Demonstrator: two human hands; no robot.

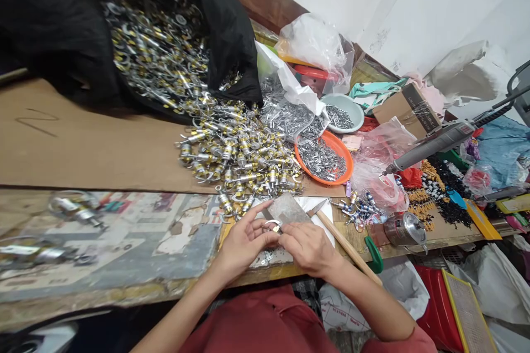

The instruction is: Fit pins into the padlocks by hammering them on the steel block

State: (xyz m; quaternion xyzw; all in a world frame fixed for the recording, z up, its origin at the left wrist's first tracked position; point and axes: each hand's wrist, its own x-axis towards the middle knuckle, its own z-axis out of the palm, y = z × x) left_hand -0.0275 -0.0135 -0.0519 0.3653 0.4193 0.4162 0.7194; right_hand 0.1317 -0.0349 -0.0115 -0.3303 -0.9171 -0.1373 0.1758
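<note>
At the bench's front edge, my left hand (249, 236) and my right hand (307, 245) meet, fingers closed around a small metal part with a curved hook (273, 225). The fingers cover most of it. Just behind my hands lies a flat grey metal block (290, 209). To the right, a hammer (337, 234) has its wooden handle slanting toward me past my right wrist. Beyond the block spreads a big heap of silvery hook-ended metal parts with yellow bands (242, 149).
A black bag (234, 38) spills more such parts. An orange bowl (351, 160) and a pale bowl (358, 116) hold small metal pieces. An electric screwdriver (430, 146) hangs at right, above a metal can (406, 229). Two loose parts (78, 212) lie left.
</note>
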